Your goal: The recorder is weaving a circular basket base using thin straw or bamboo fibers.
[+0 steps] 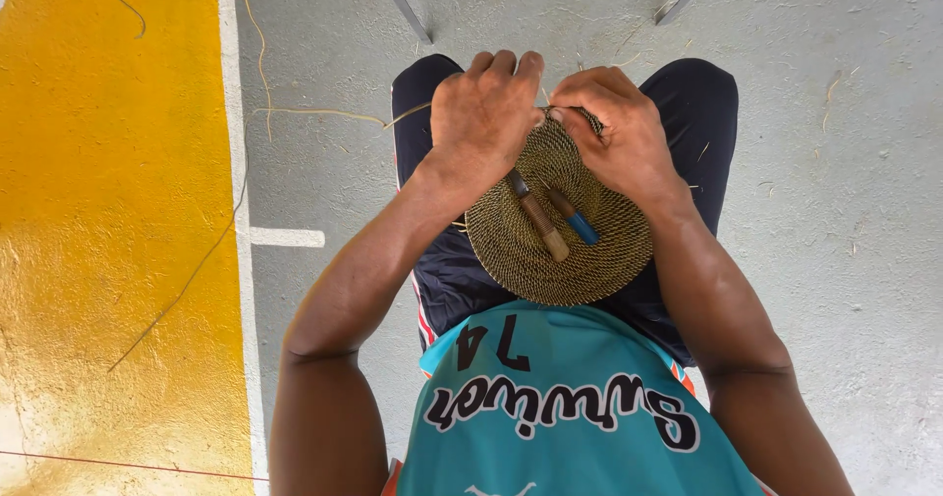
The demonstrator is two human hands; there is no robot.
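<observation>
The far edge of a coiled woven mat (pixel 560 236) is pinched by closed left hand (pixel 483 113) and right hand (pixel 614 128); 2 tools (pixel 555 216) are laid on it.

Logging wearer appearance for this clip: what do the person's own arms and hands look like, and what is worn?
Both arms are bare from shoulder to wrist, with no sleeves visible. The left hand and right hand carry no gloves, rings, watch or bands. The person wears a sleeveless teal jersey with dark lettering and dark shorts.
</observation>
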